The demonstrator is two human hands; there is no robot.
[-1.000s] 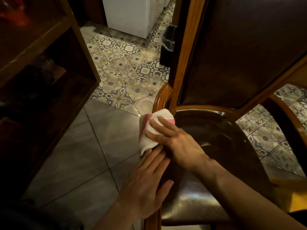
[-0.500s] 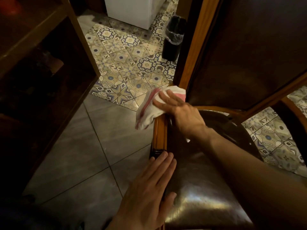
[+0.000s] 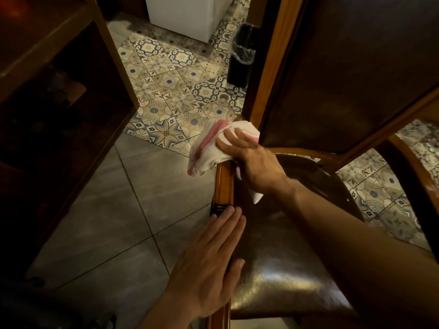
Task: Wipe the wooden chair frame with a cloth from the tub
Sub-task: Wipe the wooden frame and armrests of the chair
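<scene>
Cloth (image 3: 209,150), clamped under right hand (image 3: 255,162), has been slid up side rail (image 3: 223,184) to rear corner by back post (image 3: 273,67) w/ left hand (image 3: 211,264) flat & bracing, grasping nothing; rail's lower stretch prob. wiped

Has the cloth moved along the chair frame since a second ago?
Yes. The cloth, under the right hand, slid up the wooden side rail, away from the left hand, to the backrest post.
</scene>
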